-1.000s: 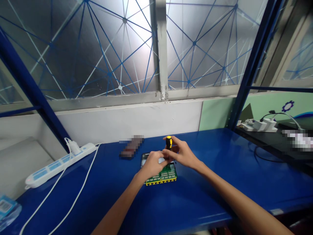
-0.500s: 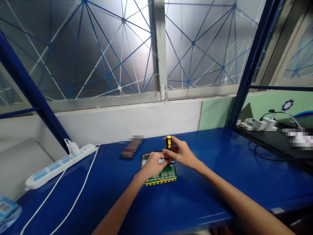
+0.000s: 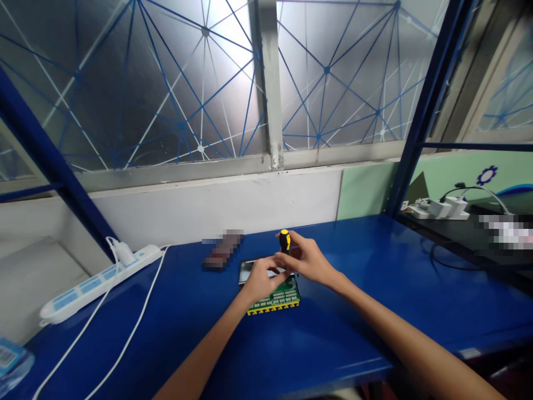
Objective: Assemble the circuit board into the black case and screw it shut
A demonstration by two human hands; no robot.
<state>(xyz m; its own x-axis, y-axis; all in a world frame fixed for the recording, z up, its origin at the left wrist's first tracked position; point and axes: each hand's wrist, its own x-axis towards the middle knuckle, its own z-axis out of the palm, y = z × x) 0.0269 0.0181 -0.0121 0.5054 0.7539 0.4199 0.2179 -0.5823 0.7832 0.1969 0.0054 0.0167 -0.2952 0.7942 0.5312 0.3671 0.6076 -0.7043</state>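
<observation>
Frosted windows (image 3: 166, 72) patterned with blue and white lines glow brightest near the central frame (image 3: 272, 83). Below, a white wall (image 3: 216, 205) meets a pale green panel (image 3: 366, 191) behind the blue desk (image 3: 395, 261).

The screwdriver (image 3: 285, 241) has a black handle with a yellow top and yellow patches. The circuit board (image 3: 287, 291) is green, with rows of pale rectangles, and the toothed strip (image 3: 272, 309) along its near edge is bright yellow. The surface (image 3: 353, 339) is deep blue. The power strip (image 3: 54, 312) is white with light blue panels. The window panes (image 3: 233, 100) are greyish, crossed by straight blue and white lines, which meet in dots.
</observation>
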